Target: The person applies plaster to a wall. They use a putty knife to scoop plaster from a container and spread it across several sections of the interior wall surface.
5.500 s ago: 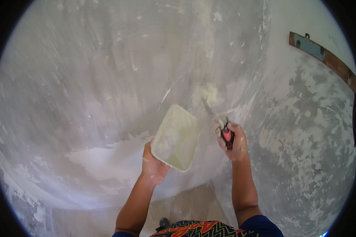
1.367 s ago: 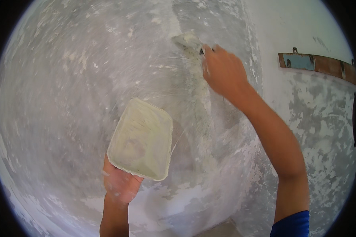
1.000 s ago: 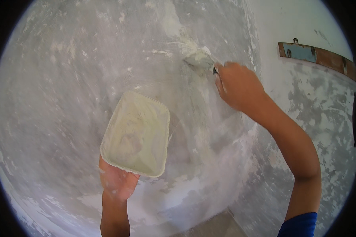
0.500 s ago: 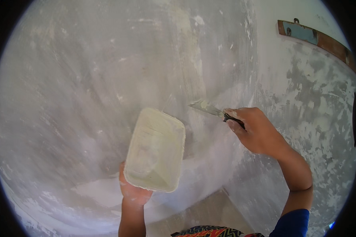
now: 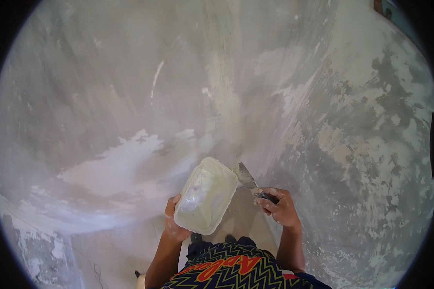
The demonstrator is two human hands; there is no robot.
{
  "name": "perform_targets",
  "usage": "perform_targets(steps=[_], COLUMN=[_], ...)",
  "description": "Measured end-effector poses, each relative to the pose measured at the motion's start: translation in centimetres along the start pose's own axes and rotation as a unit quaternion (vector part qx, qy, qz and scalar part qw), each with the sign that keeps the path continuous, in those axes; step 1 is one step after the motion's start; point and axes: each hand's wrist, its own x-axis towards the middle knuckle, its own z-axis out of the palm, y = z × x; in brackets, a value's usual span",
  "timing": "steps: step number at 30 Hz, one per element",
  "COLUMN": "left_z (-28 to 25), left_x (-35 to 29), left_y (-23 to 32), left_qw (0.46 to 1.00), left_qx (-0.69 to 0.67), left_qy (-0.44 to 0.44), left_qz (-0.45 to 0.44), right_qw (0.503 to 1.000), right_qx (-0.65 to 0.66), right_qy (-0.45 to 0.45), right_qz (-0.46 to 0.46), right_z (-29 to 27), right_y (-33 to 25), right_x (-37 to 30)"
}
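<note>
Facing wall [image 5: 96, 96] fills most of my remote feed: grey, patchy, with a pale vertical strip [image 5: 222, 72] down its middle. Compared with half a second ago, the view has tipped downward; more floor [image 5: 106, 250] and much more of the patterned shirt [image 5: 217, 269] now show along the lower edge.

Tub [image 5: 194, 184]: rectangular, pale, smeared inside, tilted so its opening faces my camera, held low in front of the shirt. The left hand [image 5: 175, 222] grasps it at the lower left corner, thumb along the side; its other fingers are mostly hidden beneath.

Scraper [image 5: 249, 180]: gripped by its dark handle in the right hand [image 5: 280, 207], fingers closed round it and spotted with white. Its blade was up near the strip's lower end; it has since dropped to the tub. My reading: the work stands between wall contacts. The blade points up and left from the fingers, just beside the tub's right corner; contact there I cannot tell. The tub lies left of the right-hand fingers, apart from them.
</note>
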Motion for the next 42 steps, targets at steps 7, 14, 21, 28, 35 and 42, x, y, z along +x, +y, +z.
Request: perform_targets(steps=[7, 14, 21, 28, 35, 42], left_z=[-1.9, -1.0, 0.5, 1.1, 1.3, 1.6], left_x=[-2.4, -2.3, -1.3, -0.3, -0.4, -0.8], left_y=[-5.9, -9.8, -12.4, -13.8, -14.8, -14.9], left_qw=[0.995, 0.99, 0.99, 0.99, 0.985, 0.977], left_qx=[-0.016, 0.029, 0.042, 0.063, 0.107, 0.156], left_qy=[0.103, 0.14, 0.122, 0.096, 0.105, 0.124], left_qz=[0.007, -0.019, -0.06, -0.082, -0.085, -0.073], right_qw=[0.988, 0.993, 0.991, 0.992, 0.989, 0.982], right_qx=[0.15, 0.117, 0.117, 0.075, -0.001, -0.079], right_qy=[-0.007, -0.015, 0.052, 0.084, 0.102, 0.091], right_qz=[0.035, 0.0, -0.028, -0.055, -0.103, -0.143], right_z=[-2.7, -6.1, -9.2, -11.2, -12.1, -10.3], right_y=[7.0, 10.5, 12.0, 13.0, 13.6, 11.5], right_x=[-2.4, -5.1, -7.9, -10.2, -11.3, -10.8])
